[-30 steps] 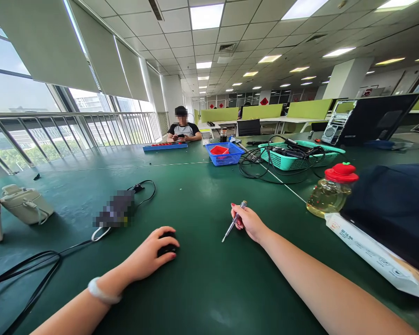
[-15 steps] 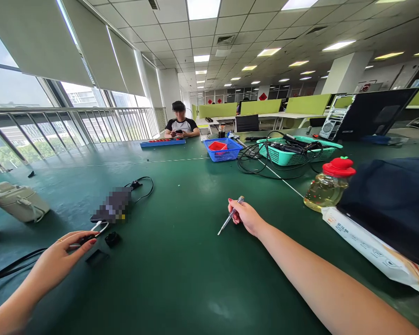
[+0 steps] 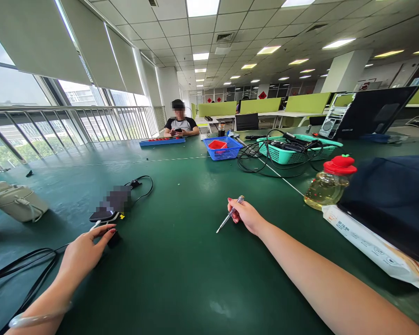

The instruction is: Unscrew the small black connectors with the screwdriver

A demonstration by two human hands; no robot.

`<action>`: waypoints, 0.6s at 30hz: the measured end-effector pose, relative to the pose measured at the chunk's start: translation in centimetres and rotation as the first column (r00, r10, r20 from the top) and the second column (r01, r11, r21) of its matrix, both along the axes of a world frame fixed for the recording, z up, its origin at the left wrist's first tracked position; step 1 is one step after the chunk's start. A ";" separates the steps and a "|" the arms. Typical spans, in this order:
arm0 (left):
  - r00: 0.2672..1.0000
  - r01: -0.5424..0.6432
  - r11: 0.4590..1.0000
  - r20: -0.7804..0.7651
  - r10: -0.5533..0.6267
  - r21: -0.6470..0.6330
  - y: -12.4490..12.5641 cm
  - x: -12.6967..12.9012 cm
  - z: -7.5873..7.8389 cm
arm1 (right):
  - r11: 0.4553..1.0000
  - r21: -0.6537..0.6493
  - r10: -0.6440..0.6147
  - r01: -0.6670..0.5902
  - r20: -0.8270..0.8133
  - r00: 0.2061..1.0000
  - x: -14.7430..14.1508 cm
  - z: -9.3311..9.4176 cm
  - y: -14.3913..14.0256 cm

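Observation:
A screwdriver (image 3: 226, 220) with a clear handle slants down and left in my right hand (image 3: 244, 214), its tip just over the green table. My left hand (image 3: 87, 244) reaches to a small black part (image 3: 115, 238) on the table, thumb and fingertips close together at its top. That part's exact kind is unclear, and the hand covers some of it. Just beyond lies a dark phone-like device (image 3: 113, 204), blurred out, with a white cable end (image 3: 97, 224) at its near edge. A thin black cable (image 3: 150, 188) loops out behind the device.
Black cables (image 3: 31, 260) run under my left wrist. A beige bag (image 3: 17, 201) stands at left. Blue basket (image 3: 223, 150), cable-filled green basket (image 3: 286, 152), red-lidded bottle (image 3: 330, 184), wipes pack (image 3: 370, 246) and dark cloth item (image 3: 391, 200) are right. A person (image 3: 179, 125) sits opposite.
My left hand has shifted right, away from a black connector-like piece on the cable, to the small black part. My right hand stays nearly still with the screwdriver.

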State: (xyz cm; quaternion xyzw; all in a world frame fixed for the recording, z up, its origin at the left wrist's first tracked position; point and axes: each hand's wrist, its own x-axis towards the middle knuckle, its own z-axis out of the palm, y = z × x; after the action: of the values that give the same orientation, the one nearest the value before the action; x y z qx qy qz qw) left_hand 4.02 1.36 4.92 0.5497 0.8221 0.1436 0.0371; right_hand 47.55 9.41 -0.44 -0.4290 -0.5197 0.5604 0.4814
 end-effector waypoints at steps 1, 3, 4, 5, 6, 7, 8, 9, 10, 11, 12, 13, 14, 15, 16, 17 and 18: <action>1.000 -0.008 1.000 -0.014 0.008 -0.004 0.0 0.0 0.0 | 1.000 -0.004 0.002 -0.002 0.001 1.000 0.0 0.0 0.0; 0.999 -0.008 1.000 -0.038 0.007 -0.024 -0.2 -0.1 0.0 | 1.000 -0.014 0.004 -0.004 0.004 1.000 0.0 -0.1 0.1; 0.998 -0.002 0.999 -0.057 0.001 -0.032 -0.4 -0.2 0.0 | 1.000 -0.018 0.006 -0.006 0.006 1.000 0.0 -0.1 0.1; 0.997 0.006 0.999 -0.079 -0.009 -0.033 -0.5 -0.3 -0.1 | 1.000 -0.020 0.007 -0.007 0.006 1.000 0.1 -0.1 0.1; 0.994 0.015 0.999 -0.106 -0.018 -0.029 -0.7 -0.4 -0.1 | 1.000 -0.021 0.009 -0.009 0.005 1.000 0.1 -0.1 0.2; 0.991 0.021 1.000 -0.135 -0.024 -0.022 -0.8 -0.5 -0.1 | 1.000 -0.020 0.010 -0.010 0.005 1.000 0.1 -0.2 0.2; 0.987 0.021 1.000 -0.162 -0.024 -0.019 -1.0 -0.6 -0.1 | 1.000 -0.018 0.011 -0.011 0.004 1.000 0.1 -0.2 0.2; 0.983 0.016 1.000 -0.180 -0.019 -0.022 -1.1 -0.6 -0.1 | 1.000 -0.016 0.013 -0.013 0.004 1.000 0.1 -0.2 0.2; 0.981 0.009 0.999 -0.193 -0.015 -0.034 -1.2 -0.6 -0.2 | 1.000 -0.014 0.014 -0.014 0.006 1.000 0.1 -0.2 0.3; 0.979 -0.001 0.999 -0.203 -0.009 -0.050 -1.3 -0.6 -0.2 | 1.000 -0.013 0.017 -0.017 0.009 1.000 0.1 -0.2 0.3; 0.977 -0.011 0.998 -0.213 -0.004 -0.068 -1.3 -0.7 -0.3 | 1.000 -0.011 0.019 -0.018 0.012 1.000 0.1 -0.3 0.3; 0.975 -0.019 0.996 -0.223 -0.002 -0.089 -1.3 -0.7 -0.3 | 1.000 -0.010 0.019 -0.019 0.015 1.000 0.1 -0.3 0.3; 0.973 -0.022 0.994 -0.232 -0.004 -0.107 -1.3 -0.8 -0.4 | 1.000 -0.010 0.020 -0.020 0.018 1.000 0.1 -0.3 0.3; 0.970 -0.019 0.993 -0.243 -0.011 -0.118 -1.3 -0.8 -0.5 | 1.000 -0.009 0.021 -0.021 0.020 1.000 0.1 -0.3 0.3; 0.967 -0.008 0.992 -0.253 -0.024 -0.123 -1.3 -1.0 -0.6 | 1.000 -0.007 0.021 -0.020 0.022 1.000 0.1 -0.3 0.3; 0.964 0.009 0.992 -0.263 -0.041 -0.122 -1.2 -1.1 -0.8 | 1.000 -0.005 0.021 -0.021 0.022 1.000 0.1 -0.2 0.3; 0.960 0.034 0.993 -0.273 -0.065 -0.115 -1.2 -1.2 -1.0 | 1.000 -0.002 0.021 -0.021 0.022 1.000 0.1 -0.2 0.2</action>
State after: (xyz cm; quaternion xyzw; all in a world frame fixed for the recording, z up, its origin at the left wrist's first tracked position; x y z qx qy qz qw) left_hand 2.82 0.13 3.96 0.5821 0.8117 0.0192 -0.0443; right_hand 47.62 9.64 -0.64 -0.4302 -0.5288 0.5612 0.4694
